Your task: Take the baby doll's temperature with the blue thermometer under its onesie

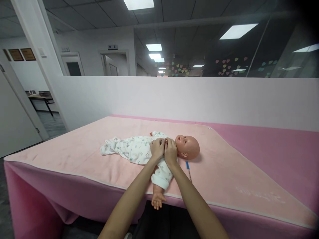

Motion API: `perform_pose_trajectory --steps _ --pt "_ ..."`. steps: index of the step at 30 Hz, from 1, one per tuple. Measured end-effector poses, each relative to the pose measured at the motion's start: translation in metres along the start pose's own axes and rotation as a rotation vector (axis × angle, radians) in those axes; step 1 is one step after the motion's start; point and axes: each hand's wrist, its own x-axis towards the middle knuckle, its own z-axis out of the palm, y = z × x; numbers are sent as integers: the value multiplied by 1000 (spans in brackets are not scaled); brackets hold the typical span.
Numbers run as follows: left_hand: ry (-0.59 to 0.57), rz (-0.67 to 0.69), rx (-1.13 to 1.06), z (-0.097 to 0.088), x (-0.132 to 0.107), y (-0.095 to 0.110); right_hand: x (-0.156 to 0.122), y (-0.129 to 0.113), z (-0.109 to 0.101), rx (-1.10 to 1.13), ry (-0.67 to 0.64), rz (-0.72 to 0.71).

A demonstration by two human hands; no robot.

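Note:
A baby doll (pixel 139 150) in a white printed outfit lies on its back across a pink blanket, its bald head to the right and its legs to the left. Both my hands meet at the doll's upper chest, just below its neck. My left hand (pixel 157 148) has its fingers bent in at the front of the outfit. Close against it, my right hand (pixel 170 149) is curled the same way near the doll's chin. Whatever lies between the fingertips is too small to make out. One doll arm hangs past the near table edge.
A blue-capped pen (pixel 188 167) lies on the blanket (pixel 82 149), right of my right forearm. The blanket covers a table with a pink cloth (pixel 286 149). Behind stands a white low wall (pixel 174 99) with glass above it.

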Motion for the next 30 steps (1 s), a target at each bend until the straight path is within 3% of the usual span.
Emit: perform_pose_trajectory --steps 2,8,20,30 --pt "58 13 20 2 -4 1 1 2 0 -6 -3 -6" --pt "91 -3 -34 6 -4 -4 1 2 -4 19 -11 63" --pt "66 -33 -182 8 -2 -8 4 1 -3 -71 -16 96" --pt "109 -15 -241 11 3 -14 0 3 -2 55 10 86"
